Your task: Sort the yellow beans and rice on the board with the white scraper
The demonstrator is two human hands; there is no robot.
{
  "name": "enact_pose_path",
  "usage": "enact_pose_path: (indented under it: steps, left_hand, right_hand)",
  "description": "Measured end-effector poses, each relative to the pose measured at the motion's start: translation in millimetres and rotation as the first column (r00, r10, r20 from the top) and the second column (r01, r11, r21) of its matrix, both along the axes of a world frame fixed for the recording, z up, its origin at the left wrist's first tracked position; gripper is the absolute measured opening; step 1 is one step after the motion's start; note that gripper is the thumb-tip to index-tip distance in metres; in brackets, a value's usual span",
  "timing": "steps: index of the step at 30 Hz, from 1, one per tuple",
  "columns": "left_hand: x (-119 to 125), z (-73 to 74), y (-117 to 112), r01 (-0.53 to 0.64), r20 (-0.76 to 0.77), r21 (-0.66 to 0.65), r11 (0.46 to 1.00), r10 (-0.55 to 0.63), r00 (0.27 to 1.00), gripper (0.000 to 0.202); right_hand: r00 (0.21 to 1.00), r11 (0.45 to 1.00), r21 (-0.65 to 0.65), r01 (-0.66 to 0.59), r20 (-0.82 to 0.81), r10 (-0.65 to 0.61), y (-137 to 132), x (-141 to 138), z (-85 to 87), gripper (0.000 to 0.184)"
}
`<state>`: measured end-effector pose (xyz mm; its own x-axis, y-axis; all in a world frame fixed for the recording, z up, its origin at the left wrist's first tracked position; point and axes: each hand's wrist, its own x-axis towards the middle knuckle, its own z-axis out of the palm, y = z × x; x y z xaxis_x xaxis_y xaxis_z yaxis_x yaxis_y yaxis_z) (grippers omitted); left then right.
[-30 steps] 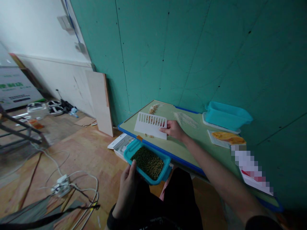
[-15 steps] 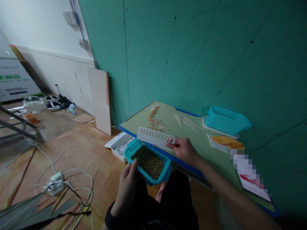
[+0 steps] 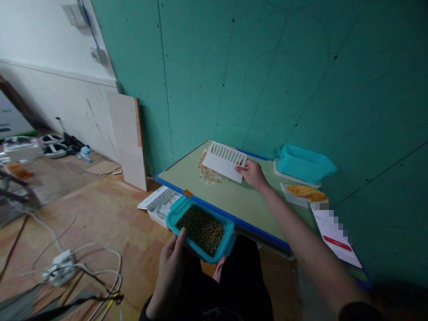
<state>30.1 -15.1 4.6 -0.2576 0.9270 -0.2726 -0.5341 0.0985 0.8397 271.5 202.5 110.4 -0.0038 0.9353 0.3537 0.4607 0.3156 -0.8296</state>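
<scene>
My left hand (image 3: pixel 172 258) grips the near left rim of a teal plastic box (image 3: pixel 227 247), thumb over the edge. Dark green beans (image 3: pixel 194 220) fill its left part and yellowish soybeans (image 3: pixel 212 238) its right part. The box is held just off the table's front edge. In my right hand (image 3: pixel 253 174) is a white slotted plastic panel (image 3: pixel 220 166), pinched at its right end, with a row of slots along its upper side. It is over the table, partly covering a scattered heap of soybeans and white grains (image 3: pixel 203 171). Whether it touches the tabletop I cannot tell.
The table (image 3: pixel 254 209) has a blue edge and stands against a green wall. Along its right side are a teal bin (image 3: pixel 306 165), a yellow item on a white tray (image 3: pixel 306 194) and a paper sheet (image 3: pixel 337 243). An open white box (image 3: pixel 158 203) and cables (image 3: pixel 60 267) are on the floor.
My right hand has carried the slotted panel from the table's front edge back to the scattered heap, turning its flat face into view. Soybeans by the front edge are gone. My left hand keeps the box.
</scene>
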Motion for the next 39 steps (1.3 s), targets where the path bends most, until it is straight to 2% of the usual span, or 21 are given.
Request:
enact_pose_path:
  steps: [6,15,21,31,39]
  left_hand:
    - [-1,-11.3,-2,0.033,-0.030,0.023,0.999,-0.032,0.999,0.041]
    - [-1,-10.1,-2,0.044,-0.051,0.027,0.999,-0.043,0.998,0.043]
    - [-1,-8.1,-2,0.049,0.019,0.033,0.998,-0.049,0.999,0.041]
    - [-4,-3.9,-3,0.043,0.045,0.021,0.999,-0.044,0.998,0.039]
    - [-7,3.0,-3,0.042,0.021,0.003,0.999,-0.042,0.999,0.036]
  right_hand:
    - [0.997,0.994,-0.073,-0.080,0.003,0.080,19,-29,-14.0,0.013]
    - [0.994,0.991,-0.075,-0.107,0.008,0.108,30,-43,-23.3,0.015]
    - [0.979,0.972,-0.141,-0.188,-0.105,0.174,22,-48,-15.3,0.012]
    - [0.957,0.936,-0.260,-0.236,-0.227,0.178,8,-52,-4.6,0.021]
    - [0.941,0.925,-0.266,-0.272,-0.275,0.198,4,-60,-8.4,0.025]
